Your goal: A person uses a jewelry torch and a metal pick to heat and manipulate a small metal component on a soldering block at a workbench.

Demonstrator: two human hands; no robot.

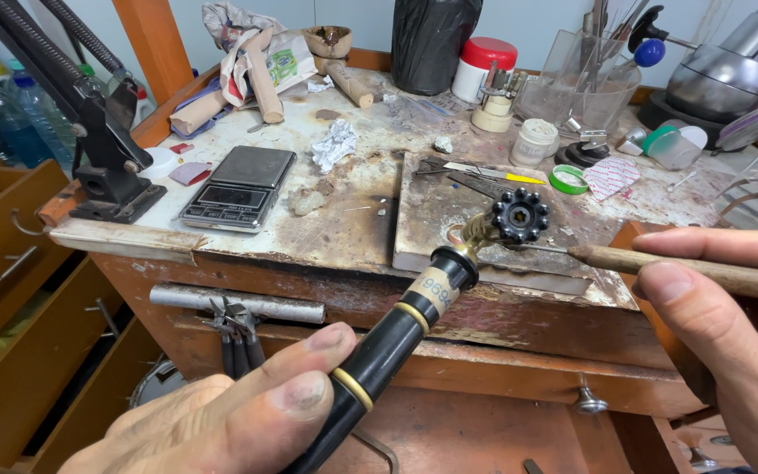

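Left hand (239, 412) is gripping black torch handle (388, 351), tan label band near its head; right hand (730, 325) is pinching wooden-handled pick (686, 270) above surface (353, 219).

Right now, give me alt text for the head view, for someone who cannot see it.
The left hand holds a black, brass-banded clamp handle whose black round toothed head meets the thin metal tip of a wooden-handled tool in the right hand, above a stained, cluttered workbench.

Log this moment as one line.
left hand: holds black clamp handle | right hand: holds wooden-handled tool | tip at black round head | above workbench
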